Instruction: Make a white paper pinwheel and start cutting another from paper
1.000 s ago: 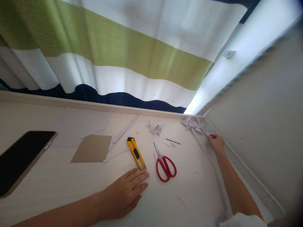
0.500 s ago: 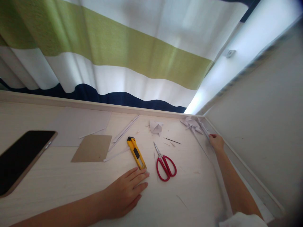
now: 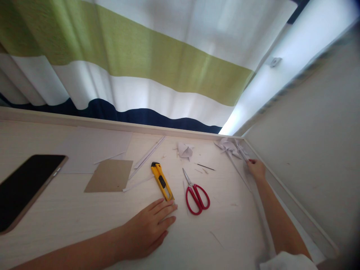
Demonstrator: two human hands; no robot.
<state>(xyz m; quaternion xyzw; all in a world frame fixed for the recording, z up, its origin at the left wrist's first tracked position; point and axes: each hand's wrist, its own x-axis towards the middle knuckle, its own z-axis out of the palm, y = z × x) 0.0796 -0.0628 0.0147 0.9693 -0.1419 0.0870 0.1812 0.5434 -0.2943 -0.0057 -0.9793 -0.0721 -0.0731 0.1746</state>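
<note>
My left hand [image 3: 149,228] lies flat on the table, fingers stretched out, fingertips at the lower end of a yellow utility knife [image 3: 161,182]. To the right of that hand are red-handled scissors [image 3: 196,195], blades slightly parted. By the right edge, my right hand [image 3: 256,168] is closed, pinching the lower end of a thin white stick. The stick seems to belong to a white paper pinwheel [image 3: 241,149] in the far corner. Beside it rests another paper pinwheel [image 3: 227,144] on a long stick. A small folded white paper piece [image 3: 185,150] lies mid-table.
A phone [image 3: 32,191] lies at the left, near white paper sheets [image 3: 92,144] and a brown card square [image 3: 111,176]. Paper strips [image 3: 149,153], a thin dark rod [image 3: 206,167] and scraps are scattered about. A raised ledge [image 3: 126,127] and striped curtain [image 3: 168,48] bound the back.
My right hand has shifted very slightly, with the stick still pinched. My left hand and the things on the table look the same.
</note>
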